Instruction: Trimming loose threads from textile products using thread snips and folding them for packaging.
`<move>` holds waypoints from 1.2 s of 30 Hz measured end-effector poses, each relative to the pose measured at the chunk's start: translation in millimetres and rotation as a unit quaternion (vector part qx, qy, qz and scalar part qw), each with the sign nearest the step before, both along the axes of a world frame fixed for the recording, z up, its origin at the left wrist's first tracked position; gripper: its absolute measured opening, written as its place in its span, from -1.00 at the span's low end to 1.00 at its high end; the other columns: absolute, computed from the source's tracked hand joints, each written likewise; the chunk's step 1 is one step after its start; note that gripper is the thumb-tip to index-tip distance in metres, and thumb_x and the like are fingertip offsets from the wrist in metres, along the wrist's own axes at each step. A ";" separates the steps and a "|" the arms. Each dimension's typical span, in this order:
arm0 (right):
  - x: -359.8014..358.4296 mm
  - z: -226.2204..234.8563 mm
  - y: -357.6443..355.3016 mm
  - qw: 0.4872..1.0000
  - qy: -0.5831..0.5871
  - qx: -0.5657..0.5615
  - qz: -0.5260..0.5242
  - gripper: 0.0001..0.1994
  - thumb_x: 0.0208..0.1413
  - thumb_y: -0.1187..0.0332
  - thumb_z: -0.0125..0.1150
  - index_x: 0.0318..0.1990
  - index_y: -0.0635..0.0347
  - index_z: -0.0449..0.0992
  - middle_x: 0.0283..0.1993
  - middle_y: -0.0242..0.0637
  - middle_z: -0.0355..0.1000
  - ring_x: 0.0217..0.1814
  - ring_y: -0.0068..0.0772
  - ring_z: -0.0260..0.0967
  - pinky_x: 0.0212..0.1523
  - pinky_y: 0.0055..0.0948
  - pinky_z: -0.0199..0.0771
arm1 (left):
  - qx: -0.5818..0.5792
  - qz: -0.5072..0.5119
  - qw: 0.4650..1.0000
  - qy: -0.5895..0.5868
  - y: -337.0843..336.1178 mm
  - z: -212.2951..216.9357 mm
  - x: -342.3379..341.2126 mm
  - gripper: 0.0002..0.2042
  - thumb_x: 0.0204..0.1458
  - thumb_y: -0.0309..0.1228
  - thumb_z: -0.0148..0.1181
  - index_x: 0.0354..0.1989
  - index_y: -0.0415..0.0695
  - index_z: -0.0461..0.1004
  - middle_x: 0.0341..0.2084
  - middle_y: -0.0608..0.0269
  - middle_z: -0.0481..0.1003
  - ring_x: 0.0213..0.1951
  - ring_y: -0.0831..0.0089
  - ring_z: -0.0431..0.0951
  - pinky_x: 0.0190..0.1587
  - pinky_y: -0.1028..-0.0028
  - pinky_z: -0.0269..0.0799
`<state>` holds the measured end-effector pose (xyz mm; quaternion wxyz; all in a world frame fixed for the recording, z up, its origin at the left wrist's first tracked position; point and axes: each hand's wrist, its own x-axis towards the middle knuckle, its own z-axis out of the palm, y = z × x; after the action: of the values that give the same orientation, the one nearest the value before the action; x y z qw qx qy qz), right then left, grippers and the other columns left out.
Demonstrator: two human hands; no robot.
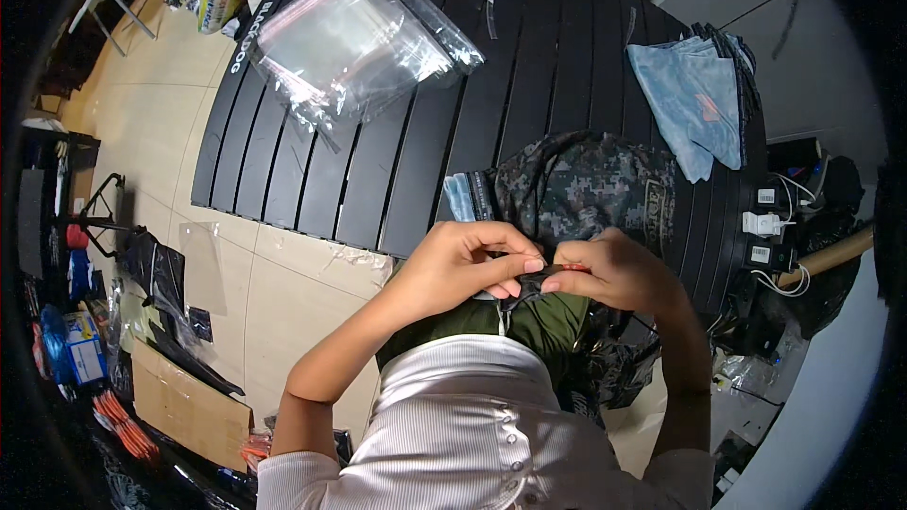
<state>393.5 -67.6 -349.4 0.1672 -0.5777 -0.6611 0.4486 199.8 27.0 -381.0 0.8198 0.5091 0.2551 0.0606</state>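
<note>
Black slatted table [397, 161] stood on a pale tiled floor [161, 104], with clutter around its edges — a cardboard sheet [189, 406] and orange cables [123, 425] lower left, chargers and white plugs [765, 227] at the right. A stack of clear zip bags [359, 38] lay at the far left of the table; folded blue cloth pieces [694, 104] lay at the far right. A camouflage cloth item [586, 184] sat at the near edge, directly before the person. Both hands met just below it: the left hand [463, 264] was closed, fingers pinching a thin dark strip [548, 271], and the right hand [614, 269] was likewise pinched shut on the strip's other end. Judged step: sealing or pressing a bag edge around the camouflage item — the bag itself could not be clearly made out. The next move would call for an even pinch run along the strip, both hands keeping it taut
</note>
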 end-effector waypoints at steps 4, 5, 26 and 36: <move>-0.5 0.9 4.8 0.999 -0.004 -0.008 0.042 -0.69 -0.03 0.25 0.23 -0.60 0.27 0.32 -0.76 -0.15 0.14 -0.79 -0.37 0.10 -0.70 -0.42 0.06 | 0.004 -0.016 1.000 0.008 0.1 -0.9 0.6 -0.86 0.03 -0.43 0.11 -0.33 -0.24 0.51 -0.46 0.27 0.52 -0.50 0.67 0.47 -0.43 0.68 0.45; -0.2 0.5 4.7 0.999 -0.004 -0.008 0.044 -0.69 -0.03 0.25 0.23 -0.60 0.27 0.32 -0.76 -0.15 0.14 -0.79 -0.37 0.10 -0.70 -0.42 0.06 | 0.004 -0.014 1.000 0.008 -0.4 -1.7 1.0 -0.86 0.03 -0.43 0.11 -0.33 -0.24 0.51 -0.46 0.27 0.52 -0.50 0.67 0.47 -0.43 0.68 0.45; -3.0 -6.8 -2.4 0.999 -0.037 0.012 0.023 -0.68 0.00 0.11 0.16 -0.49 0.22 0.43 -0.73 -0.10 0.27 -0.72 -0.14 0.30 -0.65 -0.31 0.22 | -0.018 0.043 0.999 -0.008 4.6 -5.9 1.2 -0.85 0.07 -0.43 0.05 -0.30 -0.24 0.47 -0.43 0.31 0.50 -0.43 0.67 0.49 -0.40 0.71 0.41; 92.6 -37.7 -69.8 0.858 -0.108 0.078 -0.496 -0.78 0.09 0.30 0.08 -0.40 0.29 0.28 -0.61 -0.34 0.16 -0.56 -0.54 0.10 -0.51 -0.53 0.15 | 0.383 0.411 0.753 0.342 68.8 -54.9 -121.9 -0.82 0.07 -0.42 0.05 -0.24 -0.28 0.38 -0.41 0.11 0.46 -0.55 0.53 0.43 -0.53 0.58 0.28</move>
<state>486.2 -137.4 -387.2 0.3398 -0.8590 -0.3334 0.1882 77.9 95.7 -435.9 0.3106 0.6134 0.6583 0.3065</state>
